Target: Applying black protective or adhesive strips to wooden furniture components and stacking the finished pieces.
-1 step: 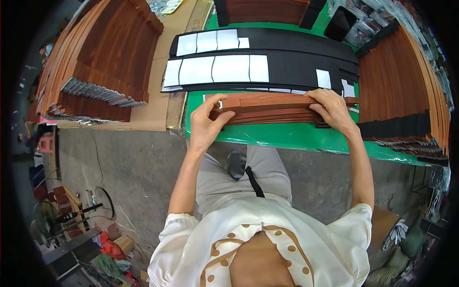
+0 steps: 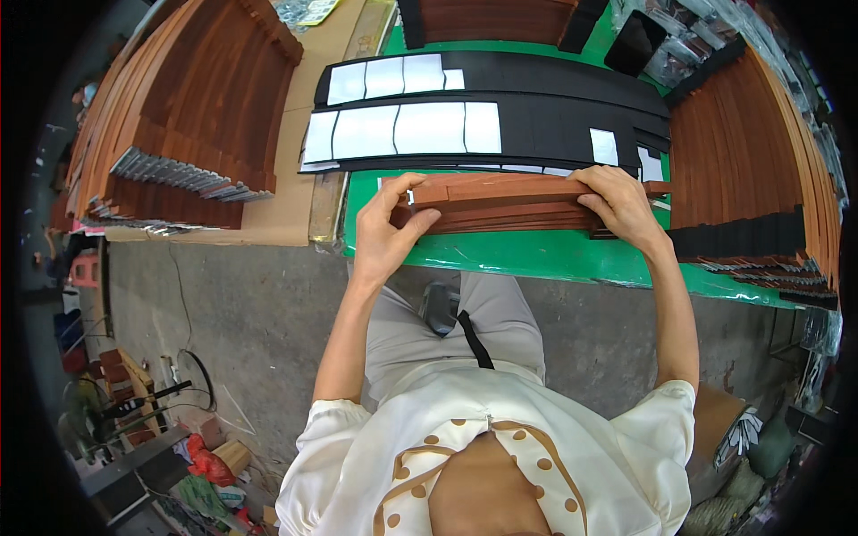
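Observation:
A reddish-brown wooden slat [image 2: 509, 194] lies lengthwise between my hands at the front of the green table top [image 2: 500, 255]. My left hand [image 2: 391, 225] is closed around its left end, thumb on the near side, beside a small pale metal piece [image 2: 410, 197]. Toward the right end, my right hand [image 2: 623, 204] grips it with the fingers over the top and the thumb on the near face. More brown slats [image 2: 509, 219] sit just under and in front of it. Behind them lie flat black strips [image 2: 554, 107] bearing white rectangular panels [image 2: 433, 128].
At left, a tall stack of brown boards [image 2: 206, 98] with metal-edged ends stands on cardboard [image 2: 290, 170]. Another board stack [image 2: 737, 152] with black ends closes off the right side. Small bagged parts and a dark flat phone-like object [image 2: 635, 43] are at the back right.

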Motion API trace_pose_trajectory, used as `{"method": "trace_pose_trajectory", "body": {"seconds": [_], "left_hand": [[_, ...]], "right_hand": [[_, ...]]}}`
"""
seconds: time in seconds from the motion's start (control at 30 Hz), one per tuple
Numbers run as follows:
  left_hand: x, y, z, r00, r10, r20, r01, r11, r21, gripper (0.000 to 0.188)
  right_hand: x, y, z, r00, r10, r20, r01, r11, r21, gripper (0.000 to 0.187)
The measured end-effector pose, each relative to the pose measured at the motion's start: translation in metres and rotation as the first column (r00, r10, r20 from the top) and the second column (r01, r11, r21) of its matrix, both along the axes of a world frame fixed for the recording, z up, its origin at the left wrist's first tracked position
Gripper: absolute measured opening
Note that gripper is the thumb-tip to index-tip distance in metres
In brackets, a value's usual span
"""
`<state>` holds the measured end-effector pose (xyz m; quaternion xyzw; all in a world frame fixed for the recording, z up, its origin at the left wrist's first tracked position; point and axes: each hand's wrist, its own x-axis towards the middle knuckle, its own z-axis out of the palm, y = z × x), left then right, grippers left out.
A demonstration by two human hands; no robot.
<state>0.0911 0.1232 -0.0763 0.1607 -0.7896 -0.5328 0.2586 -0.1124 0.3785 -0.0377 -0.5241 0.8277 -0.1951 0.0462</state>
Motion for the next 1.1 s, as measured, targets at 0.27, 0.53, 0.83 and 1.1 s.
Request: {"method": "trace_pose_trajectory", "body": {"seconds": [0.27,0.53,0.83,1.1], "left_hand": [[-0.013,-0.017,0.053,0.967,-0.231,0.106,0.245,0.957,-0.153,0.023],[-0.013,-0.009,0.044,0.984,-0.177,0.004,0.171,0.947,-0.272,0.02],[-0.013,-0.01,0.041,0.981,-0.182,-0.062,0.156,0.943,-0.294,0.02],[-0.013,-0.013,0.03,0.977,-0.174,-0.124,0.128,0.942,-0.31,0.022]], "right_hand": [[0.005,-0.01,0.013,0.995,0.072,-0.067,-0.072,0.997,0.0,0.041],[0.059,-0.078,0.011,0.951,0.277,-0.136,-0.287,0.956,-0.055,0.06],[0.041,-0.046,0.029,0.916,0.014,-0.401,0.047,0.989,0.143,0.039],[0.061,-0.078,0.033,0.971,0.238,0.023,-0.239,0.969,0.067,0.06]]}}
